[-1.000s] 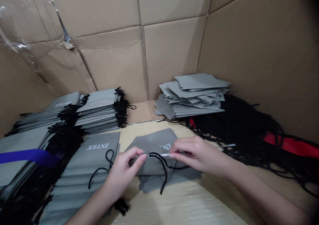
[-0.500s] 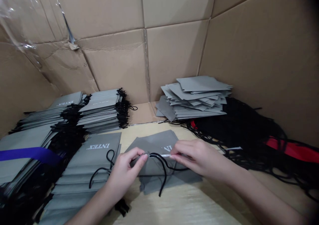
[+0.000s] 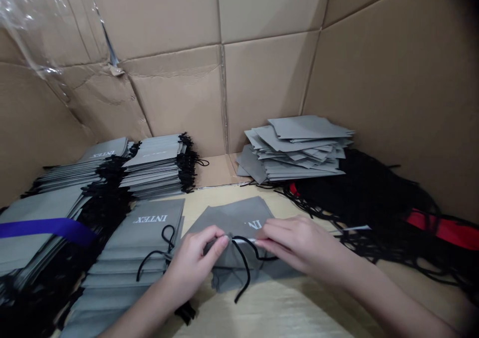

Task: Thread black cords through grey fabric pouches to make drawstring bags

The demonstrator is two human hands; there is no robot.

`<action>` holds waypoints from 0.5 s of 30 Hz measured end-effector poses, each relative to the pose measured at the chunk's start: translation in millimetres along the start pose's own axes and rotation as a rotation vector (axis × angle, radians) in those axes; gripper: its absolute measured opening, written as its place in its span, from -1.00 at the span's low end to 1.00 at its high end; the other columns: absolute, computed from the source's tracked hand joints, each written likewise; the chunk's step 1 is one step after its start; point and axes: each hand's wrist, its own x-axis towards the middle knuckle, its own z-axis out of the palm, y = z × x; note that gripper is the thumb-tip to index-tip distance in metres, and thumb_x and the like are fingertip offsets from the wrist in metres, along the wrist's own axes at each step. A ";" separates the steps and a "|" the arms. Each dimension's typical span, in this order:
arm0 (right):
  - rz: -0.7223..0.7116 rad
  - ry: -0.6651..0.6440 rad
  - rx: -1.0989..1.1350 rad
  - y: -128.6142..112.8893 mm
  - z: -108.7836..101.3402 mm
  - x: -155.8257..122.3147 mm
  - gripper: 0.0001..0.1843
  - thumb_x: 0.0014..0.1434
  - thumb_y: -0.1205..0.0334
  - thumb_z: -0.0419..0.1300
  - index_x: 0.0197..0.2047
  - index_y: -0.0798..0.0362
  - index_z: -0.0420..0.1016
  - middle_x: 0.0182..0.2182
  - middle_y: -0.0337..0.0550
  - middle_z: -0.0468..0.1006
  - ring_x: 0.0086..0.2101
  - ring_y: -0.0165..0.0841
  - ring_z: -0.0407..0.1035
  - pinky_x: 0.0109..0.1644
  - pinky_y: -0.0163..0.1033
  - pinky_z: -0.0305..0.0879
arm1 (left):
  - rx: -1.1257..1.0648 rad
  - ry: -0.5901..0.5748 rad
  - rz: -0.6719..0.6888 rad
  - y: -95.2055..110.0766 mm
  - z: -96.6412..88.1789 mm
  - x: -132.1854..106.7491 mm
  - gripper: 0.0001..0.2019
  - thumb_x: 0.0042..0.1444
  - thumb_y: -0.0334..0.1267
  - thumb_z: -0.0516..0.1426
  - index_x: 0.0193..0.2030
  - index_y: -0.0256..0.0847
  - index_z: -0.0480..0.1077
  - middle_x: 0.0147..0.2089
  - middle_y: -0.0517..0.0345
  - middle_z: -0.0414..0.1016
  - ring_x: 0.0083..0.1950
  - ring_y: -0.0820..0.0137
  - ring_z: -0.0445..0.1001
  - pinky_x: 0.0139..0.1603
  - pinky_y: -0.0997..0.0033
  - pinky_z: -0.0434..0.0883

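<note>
Both my hands work above a grey drawstring pouch (image 3: 236,209) printed with white letters. My left hand (image 3: 194,255) is closed, thumb and forefinger pinching the pouch's edge. My right hand (image 3: 299,238) is closed on a slim pale stick (image 3: 245,241), which reaches toward the left fingertips. A black cord (image 3: 245,273) comes out beside those fingertips; one end hangs down and another length bends toward my right hand. More grey fabric (image 3: 224,279) lies beneath. My fingers hide the exact point where cord and pouch meet.
A stack of printed grey pouches (image 3: 149,218) stands close at left, with more corded stacks (image 3: 153,161) behind and a purple band (image 3: 48,229) across one. Loose grey pieces (image 3: 299,148) are piled back right beside a heap of black cords (image 3: 374,193). Cardboard walls (image 3: 269,73) surround the surface.
Hands, pouch and cord sit slightly lower and to the right as the whole view shifts. The fingers are a little closer together. Both grips stay closed.
</note>
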 end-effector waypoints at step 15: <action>0.098 0.091 0.311 0.6 6.4 3.0 -0.82 0.22 0.21 0.06 -0.36 0.07 0.41 -0.50 -0.21 0.46 -0.48 -0.45 0.31 -0.41 -0.40 0.16 | 0.078 0.491 0.210 -2.7 3.9 -8.3 -0.92 0.06 -0.30 0.15 -0.37 -0.20 0.29 -0.32 0.11 0.51 -0.27 0.39 0.49 -0.24 0.48 0.40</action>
